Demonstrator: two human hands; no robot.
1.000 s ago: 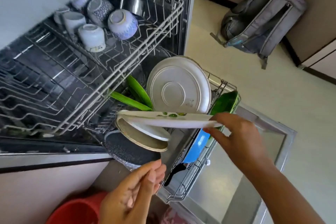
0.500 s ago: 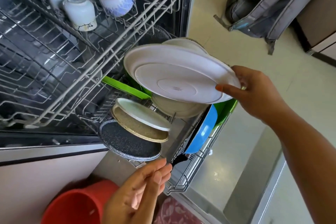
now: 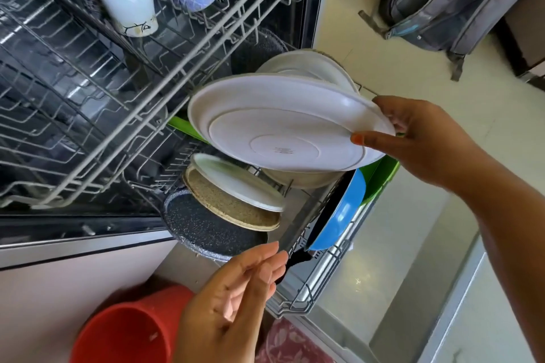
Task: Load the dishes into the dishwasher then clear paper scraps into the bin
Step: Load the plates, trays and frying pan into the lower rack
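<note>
My right hand [image 3: 424, 138] pinches the rim of a large white plate [image 3: 274, 127], its underside facing me, tilted over the lower dishwasher rack [image 3: 321, 283]. Behind it stands another white plate [image 3: 306, 63]. Below sit a small white plate [image 3: 236, 183], a tan speckled plate [image 3: 230, 206] and a dark speckled plate [image 3: 206, 227], stacked at a slant. A blue pan [image 3: 339, 212] and a green dish [image 3: 380, 177] lean at the rack's right side. My left hand [image 3: 233, 303] hovers with relaxed fingers, holding nothing, near the rack's front edge.
The upper rack [image 3: 147, 91] is pulled out and holds several upturned mugs and bowls [image 3: 126, 3]. A red bucket [image 3: 124, 333] stands on the floor at lower left. The open dishwasher door [image 3: 398, 274] lies below the rack. A grey backpack [image 3: 448, 0] leans against cabinets at upper right.
My right hand turned the white plate from flat and edge-on to tilted with its underside toward me, and lifted it over the standing plates. The view moved closer. My left hand barely shifted.
</note>
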